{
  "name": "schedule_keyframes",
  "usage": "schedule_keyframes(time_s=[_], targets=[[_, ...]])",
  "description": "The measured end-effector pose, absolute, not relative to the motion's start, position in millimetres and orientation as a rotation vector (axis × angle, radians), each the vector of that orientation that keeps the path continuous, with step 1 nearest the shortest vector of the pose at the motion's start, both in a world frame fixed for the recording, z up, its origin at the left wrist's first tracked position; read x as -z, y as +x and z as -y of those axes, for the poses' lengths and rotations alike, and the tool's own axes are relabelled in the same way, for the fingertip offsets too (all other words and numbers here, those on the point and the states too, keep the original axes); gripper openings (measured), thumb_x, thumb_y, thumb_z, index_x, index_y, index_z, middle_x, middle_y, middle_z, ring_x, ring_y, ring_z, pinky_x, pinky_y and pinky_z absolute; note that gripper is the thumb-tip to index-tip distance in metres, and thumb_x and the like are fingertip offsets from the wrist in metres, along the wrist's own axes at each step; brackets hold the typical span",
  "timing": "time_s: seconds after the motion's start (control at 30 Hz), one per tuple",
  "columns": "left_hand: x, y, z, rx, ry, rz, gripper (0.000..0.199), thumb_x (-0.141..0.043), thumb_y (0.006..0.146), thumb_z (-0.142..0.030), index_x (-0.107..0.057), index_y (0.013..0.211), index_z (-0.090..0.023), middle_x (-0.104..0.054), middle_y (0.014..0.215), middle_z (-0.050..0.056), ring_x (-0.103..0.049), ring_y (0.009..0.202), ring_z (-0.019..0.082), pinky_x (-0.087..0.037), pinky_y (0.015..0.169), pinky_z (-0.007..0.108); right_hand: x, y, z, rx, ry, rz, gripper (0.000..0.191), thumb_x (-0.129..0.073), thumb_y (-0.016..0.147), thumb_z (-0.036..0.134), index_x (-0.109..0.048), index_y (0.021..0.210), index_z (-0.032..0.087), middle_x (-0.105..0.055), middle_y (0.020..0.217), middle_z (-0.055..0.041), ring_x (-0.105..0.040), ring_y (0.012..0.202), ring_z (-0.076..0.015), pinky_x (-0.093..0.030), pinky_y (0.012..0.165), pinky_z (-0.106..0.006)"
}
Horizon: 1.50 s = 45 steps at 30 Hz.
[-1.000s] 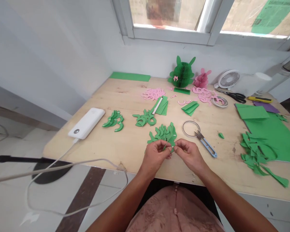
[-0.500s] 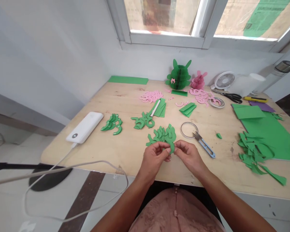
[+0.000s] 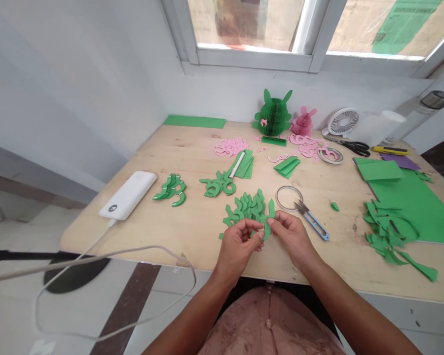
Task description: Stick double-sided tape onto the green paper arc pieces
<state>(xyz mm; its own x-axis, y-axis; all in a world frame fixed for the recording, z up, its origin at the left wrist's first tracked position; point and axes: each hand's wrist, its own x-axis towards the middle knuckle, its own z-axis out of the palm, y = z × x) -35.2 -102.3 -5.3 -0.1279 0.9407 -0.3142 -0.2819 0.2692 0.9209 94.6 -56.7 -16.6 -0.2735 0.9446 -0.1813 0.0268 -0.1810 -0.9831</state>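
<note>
A curved green paper cutout (image 3: pixel 271 209) is pinched between the thumb and fingers of my right hand (image 3: pixel 289 235), near the table's front edge. Close to its left side, the fingertips of my left hand (image 3: pixel 243 239) are pressed together; whatever they hold is too small to make out. Just beyond both hands lies a heap of similar green paper cutouts (image 3: pixel 244 206), partly hidden by my left fingers. To the right of the heap are a thin roll of tape (image 3: pixel 278 198) and blue-handled thread snips (image 3: pixel 314 223), whose tips overlap the roll's edge.
Left of the heap sit green pieces with white strips (image 3: pixel 169 189) and a white power bank (image 3: pixel 129 195) with a cable. Pink paper cutouts (image 3: pixel 231 146), a green honeycomb paper figure (image 3: pixel 275 117) and a small fan (image 3: pixel 342 121) stand farther back. Green scraps (image 3: pixel 388 229) lie right.
The green cutout has turned, its end now pointing up and away, and my right hand grips it. My left fingertips have come slightly apart from it.
</note>
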Motion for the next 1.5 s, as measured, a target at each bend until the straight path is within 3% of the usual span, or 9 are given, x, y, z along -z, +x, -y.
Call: schedule_keyframes(time_s=[0.33,0.57,0.8,1.07,1.27,1.5], targets=[[14,-34,111,-1.152,0.816,-1.274,0.022,-0.063,0.074,-0.032,-0.06,0.089,-0.016,-0.062,0.061,-0.002,-0.059,0.057,0.012,-0.048,0.058,0.024,17,98,58,-1.534,-1.298,1.35,0.036,-0.059,0.074,0.044,-0.041,0.055,0.019,-0.036,0.052,0.0065,-0.031,0.05,-0.0078,-0.027,0.047,-0.021],[24,-40,120,-1.162,1.657,-1.64,0.018,-0.049,0.085,-0.021,-0.062,0.098,-0.018,-0.067,0.086,0.006,-0.061,0.078,0.017,-0.05,0.072,0.031,28,109,55,-1.348,-1.343,1.65,0.035,-0.053,0.078,0.039,-0.036,0.053,0.021,-0.029,0.05,0.0068,-0.029,0.048,-0.0083,-0.022,0.044,-0.022],[32,-39,121,-0.962,2.357,-1.631,0.025,-0.049,0.083,-0.015,-0.064,0.103,-0.019,-0.065,0.113,0.009,-0.05,0.115,0.028,-0.04,0.095,0.046,29,116,54,-0.837,-1.493,2.071,0.026,-0.049,0.082,0.03,-0.044,0.058,0.021,-0.046,0.052,0.0037,-0.041,0.05,-0.0112,-0.028,0.05,-0.024],[39,-38,118,-0.795,2.46,-1.62,0.023,-0.05,0.084,-0.021,-0.066,0.101,-0.02,-0.064,0.116,0.009,-0.047,0.12,0.03,-0.032,0.102,0.053,30,125,55,-0.219,-1.486,2.175,0.017,-0.045,0.086,0.028,-0.059,0.089,0.018,-0.064,0.084,-0.0069,-0.055,0.067,-0.0178,-0.037,0.063,-0.028],[38,-38,115,-0.831,2.43,-1.612,0.024,-0.049,0.085,-0.02,-0.064,0.103,-0.019,-0.065,0.115,0.008,-0.048,0.12,0.029,-0.03,0.103,0.052,35,128,57,-0.222,-1.458,2.239,0.016,-0.044,0.088,0.025,-0.059,0.09,0.018,-0.065,0.083,-0.0077,-0.058,0.077,-0.0209,-0.039,0.069,-0.029],[37,-31,106,-0.778,2.464,-1.606,0.03,-0.048,0.086,-0.023,-0.06,0.113,-0.019,-0.061,0.123,0.008,-0.043,0.126,0.029,-0.021,0.109,0.053,39,134,59,-0.282,-1.528,2.208,0.017,-0.047,0.086,0.024,-0.06,0.094,0.018,-0.067,0.081,-0.0063,-0.06,0.073,-0.02,-0.04,0.065,-0.029]])
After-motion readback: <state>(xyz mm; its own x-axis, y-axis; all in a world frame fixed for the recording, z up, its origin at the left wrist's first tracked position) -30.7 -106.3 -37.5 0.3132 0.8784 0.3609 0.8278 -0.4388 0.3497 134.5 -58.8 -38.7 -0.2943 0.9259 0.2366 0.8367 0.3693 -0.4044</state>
